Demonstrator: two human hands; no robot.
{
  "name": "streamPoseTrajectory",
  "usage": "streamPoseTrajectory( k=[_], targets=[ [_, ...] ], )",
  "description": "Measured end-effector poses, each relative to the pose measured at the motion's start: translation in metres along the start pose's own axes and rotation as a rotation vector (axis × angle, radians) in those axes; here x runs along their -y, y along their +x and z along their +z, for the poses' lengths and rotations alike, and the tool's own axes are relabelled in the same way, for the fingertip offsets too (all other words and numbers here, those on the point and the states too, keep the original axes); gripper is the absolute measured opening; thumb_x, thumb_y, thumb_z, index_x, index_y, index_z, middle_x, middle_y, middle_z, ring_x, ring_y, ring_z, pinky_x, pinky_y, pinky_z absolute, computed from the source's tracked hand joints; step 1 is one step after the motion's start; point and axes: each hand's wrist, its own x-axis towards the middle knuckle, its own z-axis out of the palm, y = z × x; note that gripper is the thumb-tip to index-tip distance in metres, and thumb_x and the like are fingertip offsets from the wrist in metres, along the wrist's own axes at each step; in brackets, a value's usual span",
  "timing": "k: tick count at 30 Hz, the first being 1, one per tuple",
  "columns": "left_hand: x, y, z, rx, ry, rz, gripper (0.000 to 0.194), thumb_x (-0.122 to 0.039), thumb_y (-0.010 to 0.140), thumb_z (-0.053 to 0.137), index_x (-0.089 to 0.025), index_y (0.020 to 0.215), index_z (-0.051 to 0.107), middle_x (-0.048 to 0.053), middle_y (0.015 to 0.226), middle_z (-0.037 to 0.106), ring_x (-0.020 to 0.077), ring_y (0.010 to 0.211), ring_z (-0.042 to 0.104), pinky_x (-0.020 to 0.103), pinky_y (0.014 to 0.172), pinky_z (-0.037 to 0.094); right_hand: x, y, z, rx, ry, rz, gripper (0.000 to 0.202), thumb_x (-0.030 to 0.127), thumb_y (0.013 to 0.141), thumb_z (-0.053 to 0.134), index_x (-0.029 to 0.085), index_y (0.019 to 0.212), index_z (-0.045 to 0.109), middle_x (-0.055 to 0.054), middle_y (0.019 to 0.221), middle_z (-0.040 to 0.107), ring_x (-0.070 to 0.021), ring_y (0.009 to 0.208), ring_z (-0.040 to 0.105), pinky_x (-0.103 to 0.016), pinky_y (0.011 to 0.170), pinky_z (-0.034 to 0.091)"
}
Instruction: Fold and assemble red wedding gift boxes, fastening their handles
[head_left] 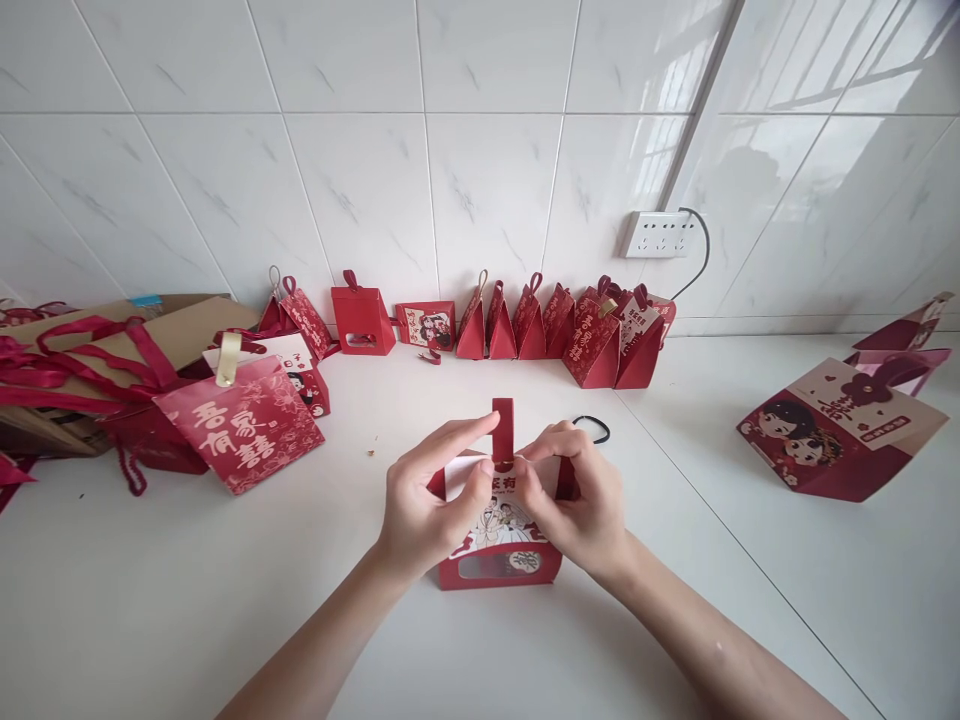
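Observation:
A red and white gift box (504,535) stands upright on the white table, with a printed couple and an oval window low on its front. A red strap loop (503,428) rises from its top edge. My left hand (439,490) pinches the upper edge just left of the strap, its index finger reaching up beside the loop. On the other side of the strap, my right hand (574,495) grips the same edge between thumb and bent fingers. Both thumbs press the front near the strap's base. The box's back is hidden.
Several red gift boxes (530,325) line the tiled wall. A tilted red box (240,425) and a cardboard box with ribbons (172,345) are at left; a larger printed box (844,430) is at right. A black hair tie (594,428) lies behind my right hand. A power strip (660,235) hangs on the wall.

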Motion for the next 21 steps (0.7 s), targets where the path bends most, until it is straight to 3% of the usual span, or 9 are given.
streamPoseTrajectory(
  k=[21],
  targets=[
    [0.0002,0.0011,-0.0006,0.01,-0.005,0.044,0.036,-0.01,0.083,0.061,-0.023,0.116,0.067,0.004,0.094,0.074,0.0129,0.074,0.07,0.023,0.069,0.059,-0.0034,-0.003,-0.0007,0.008,-0.002,-0.004,0.015,0.01,0.086,0.056,0.022,0.088,0.049,0.001,0.068,0.057,-0.0124,0.055,0.053,-0.027,0.05,0.044]
  ],
)
